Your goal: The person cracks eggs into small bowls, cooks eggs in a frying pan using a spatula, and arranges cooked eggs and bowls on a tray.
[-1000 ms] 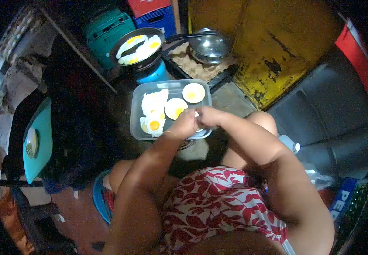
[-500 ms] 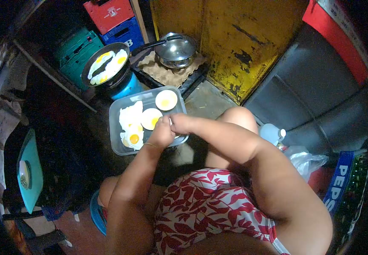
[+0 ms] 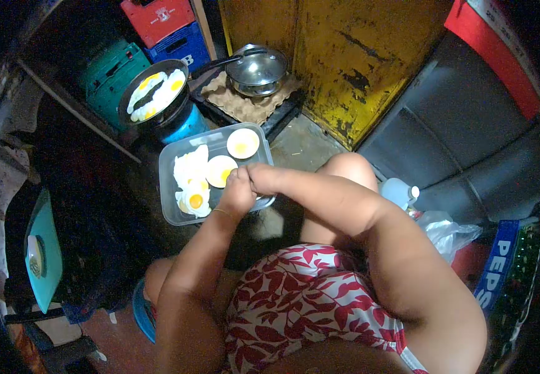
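Note:
My left hand (image 3: 238, 190) and my right hand (image 3: 260, 179) meet, fingers closed together, over the near right part of a clear plastic container (image 3: 169, 187). What they pinch, if anything, is too small to make out. Inside the container, fried eggs (image 3: 192, 171) lie along the left side. A round white piece with a yellow centre (image 3: 220, 171) rests just beyond my fingers, and a similar one (image 3: 243, 144) sits in the far right corner. Behind the container, a frying pan (image 3: 151, 100) holds more eggs with yellow yolks.
The pan stands over a blue cylinder (image 3: 186, 126). Right of it, a lidded metal pot (image 3: 256, 71) sits on brown cardboard (image 3: 232, 103). Crates (image 3: 161, 22) are stacked behind. A white jug (image 3: 397, 193) and a plastic bag (image 3: 447, 234) lie at the right.
The view has shifted very slightly, with the container and pan a little higher in the picture. Both hands remain together in nearly the same place.

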### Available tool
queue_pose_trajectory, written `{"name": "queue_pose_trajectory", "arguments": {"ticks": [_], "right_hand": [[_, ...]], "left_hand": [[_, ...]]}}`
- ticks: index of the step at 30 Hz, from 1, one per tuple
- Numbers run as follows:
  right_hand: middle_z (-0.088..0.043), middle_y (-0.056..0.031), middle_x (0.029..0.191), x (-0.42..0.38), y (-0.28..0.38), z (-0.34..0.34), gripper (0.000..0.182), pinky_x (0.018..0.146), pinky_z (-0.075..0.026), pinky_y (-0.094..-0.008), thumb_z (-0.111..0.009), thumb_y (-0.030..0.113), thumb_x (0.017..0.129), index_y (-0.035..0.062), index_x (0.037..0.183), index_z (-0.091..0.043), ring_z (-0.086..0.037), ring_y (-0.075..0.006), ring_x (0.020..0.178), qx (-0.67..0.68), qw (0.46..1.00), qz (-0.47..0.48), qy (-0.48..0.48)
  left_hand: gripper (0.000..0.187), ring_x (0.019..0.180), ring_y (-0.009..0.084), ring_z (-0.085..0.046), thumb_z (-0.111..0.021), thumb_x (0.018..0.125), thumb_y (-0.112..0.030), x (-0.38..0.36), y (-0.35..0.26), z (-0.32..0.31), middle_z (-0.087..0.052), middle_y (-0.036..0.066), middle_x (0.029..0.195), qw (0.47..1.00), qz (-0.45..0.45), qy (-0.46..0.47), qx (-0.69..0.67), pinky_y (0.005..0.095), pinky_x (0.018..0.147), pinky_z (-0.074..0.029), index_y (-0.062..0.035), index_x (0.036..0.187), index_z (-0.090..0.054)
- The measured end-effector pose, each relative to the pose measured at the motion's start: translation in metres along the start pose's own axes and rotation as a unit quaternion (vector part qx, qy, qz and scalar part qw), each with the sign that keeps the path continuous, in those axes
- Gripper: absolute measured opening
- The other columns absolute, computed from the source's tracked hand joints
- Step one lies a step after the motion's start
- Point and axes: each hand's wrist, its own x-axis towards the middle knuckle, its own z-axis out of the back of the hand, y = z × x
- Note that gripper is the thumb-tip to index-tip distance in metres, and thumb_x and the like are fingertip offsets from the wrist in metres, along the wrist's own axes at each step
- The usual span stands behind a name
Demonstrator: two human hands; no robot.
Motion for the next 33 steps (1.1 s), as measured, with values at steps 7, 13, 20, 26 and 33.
{"name": "queue_pose_trajectory", "arguments": {"ticks": [7, 13, 20, 26, 33], "right_hand": [[-0.065, -0.026, 0.105, 0.006, -0.008, -0.003, 0.033, 0.085, -0.05, -0.0446, -0.063, 0.017, 0.076, -0.0025, 0.102, -0.064, -0.062, -0.0422, 0.098, -0.036, 0.997, 0.068, -0.001], [-0.063, -0.0287, 0.109, -0.009, 0.018, 0.021, 0.036, 0.089, -0.049, -0.0461, -0.06, 0.018, 0.081, -0.0051, 0.108, -0.06, -0.06, -0.0433, 0.103, -0.055, 0.996, 0.044, 0.061], [-0.064, -0.028, 0.108, -0.005, 0.01, 0.013, 0.036, 0.09, -0.049, -0.0467, -0.06, 0.02, 0.081, -0.0037, 0.109, -0.06, -0.061, -0.0432, 0.103, -0.011, 0.999, 0.034, 0.018], [-0.064, -0.0282, 0.108, 0.009, -0.007, 0.002, 0.037, 0.091, -0.049, -0.0465, -0.059, 0.019, 0.083, -0.0051, 0.11, -0.058, -0.06, -0.0438, 0.104, -0.037, 0.998, 0.039, 0.019], [-0.066, -0.0259, 0.106, 0.004, 0.006, 0.01, 0.033, 0.085, -0.052, -0.0449, -0.062, 0.01, 0.077, -0.0027, 0.107, -0.063, -0.065, -0.0409, 0.098, -0.068, 0.998, -0.007, -0.005]], "left_hand": [[0.049, 0.1, 0.0494, -0.053, -0.058, 0.072, -0.001, -0.001, -0.003, -0.002, -0.056, 0.032, 0.107, 1.0, 0.015, -0.018, 0.015, 0.0532, 0.09, -0.043, 0.0089, 0.117, -0.044], [0.045, 0.1, 0.0486, -0.054, -0.059, 0.071, -0.002, 0.0, -0.003, -0.002, -0.057, 0.031, 0.105, 1.0, -0.001, -0.03, 0.005, 0.0532, 0.089, -0.044, 0.0088, 0.113, -0.047], [0.037, 0.098, 0.0482, -0.054, -0.058, 0.075, -0.004, 0.005, 0.001, -0.01, -0.058, 0.03, 0.101, 0.999, 0.006, -0.045, -0.013, 0.053, 0.087, -0.044, 0.0083, 0.108, -0.049], [0.036, 0.1, 0.0441, -0.055, -0.062, 0.08, -0.01, 0.002, -0.014, 0.003, -0.059, 0.028, 0.102, 0.998, 0.011, -0.048, 0.038, 0.0496, 0.09, -0.045, 0.0065, 0.109, -0.05], [0.032, 0.098, 0.0448, -0.055, -0.059, 0.081, -0.009, 0.004, -0.01, 0.006, -0.058, 0.028, 0.102, 0.998, -0.004, -0.063, 0.031, 0.0514, 0.088, -0.045, 0.0058, 0.108, -0.05]]}}
